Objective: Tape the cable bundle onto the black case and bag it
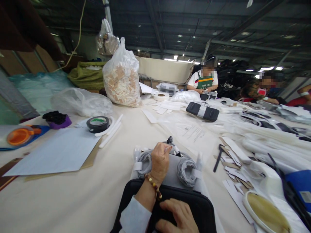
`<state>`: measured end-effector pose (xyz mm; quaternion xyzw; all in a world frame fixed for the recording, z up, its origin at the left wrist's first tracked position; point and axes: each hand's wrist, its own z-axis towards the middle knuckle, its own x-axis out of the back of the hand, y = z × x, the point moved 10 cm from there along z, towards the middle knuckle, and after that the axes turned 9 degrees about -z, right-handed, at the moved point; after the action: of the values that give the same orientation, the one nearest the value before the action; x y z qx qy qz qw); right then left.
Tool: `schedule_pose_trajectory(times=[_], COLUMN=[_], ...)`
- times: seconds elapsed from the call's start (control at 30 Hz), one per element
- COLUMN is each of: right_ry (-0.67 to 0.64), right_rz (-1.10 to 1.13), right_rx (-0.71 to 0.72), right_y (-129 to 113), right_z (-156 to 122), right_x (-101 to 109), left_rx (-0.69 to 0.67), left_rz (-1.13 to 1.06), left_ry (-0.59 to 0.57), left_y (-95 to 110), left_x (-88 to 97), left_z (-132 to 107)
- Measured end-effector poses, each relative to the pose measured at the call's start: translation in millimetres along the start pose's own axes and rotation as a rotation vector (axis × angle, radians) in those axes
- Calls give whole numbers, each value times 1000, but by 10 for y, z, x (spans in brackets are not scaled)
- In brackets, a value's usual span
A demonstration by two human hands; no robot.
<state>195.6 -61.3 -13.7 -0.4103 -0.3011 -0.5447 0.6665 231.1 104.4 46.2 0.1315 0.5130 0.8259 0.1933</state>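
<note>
**Pale table (pixel 73 200) under a dark roof (pixel 179 19), with two hands at a black case**

In the head view, a large hall is seen behind the table. At the far left, a clear bag (pixel 122 76) filled with pale scraps is stood upright; at the far right, a co-worker in a green apron (pixel 204 83) is seen over the table. On the left, a pale sheet (pixel 55 152) is laid near a roll of black tape (pixel 98 129). On the right, card scraps (pixel 234 173) are strewn beside a black strip (pixel 218 158).

The black case (pixel 199 207) is placed at the near middle, with two grey coils (pixel 187 171) just beyond it. The left hand (pixel 160 160) is held between the coils, its fingers curled together; whether anything is pinched cannot be told. The right hand (pixel 179 215) is held apart from it, over the case, with fingers loosely bent and spread.
</note>
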Motion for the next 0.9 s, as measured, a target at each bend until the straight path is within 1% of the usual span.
schedule_pose_trajectory(times=[0.07,0.13,0.2,0.3,0.37,0.43,0.5,0.57,0.67,0.77,0.9], right_ry=[4,9,12,29,90,139,143,129,148,177,152], right_rz=[66,112,123,116,52,-26,-44,6,77,125,172], right_rx=[-62,-161,-214,-209,-191,-162,-140,-157,-177,-177,-175], right_y=[37,111,166,205,213,192,172,194,232,255,260], right_z=[52,100,154,251,306,354,399,431,445,423,387], right_x=[35,88,154,247,316,338,297,245,222,225,195], left_rx=[30,85,151,226,252,259,249,223,152,59,-37], left_rz=[-68,-146,-228,-332,-372,-389,-384,-356,-261,-140,-37], left_ry=[-11,-48,-95,-158,-188,-213,-230,-244,-265,-291,-295], left_y=[29,29,5,-37,-56,-59,-43,-7,69,127,158], left_x=[15,6,-18,-60,-90,-123,-151,-158,-100,25,171], left_z=[5,12,17,12,4,-3,-5,-12,-80,-257,-515])
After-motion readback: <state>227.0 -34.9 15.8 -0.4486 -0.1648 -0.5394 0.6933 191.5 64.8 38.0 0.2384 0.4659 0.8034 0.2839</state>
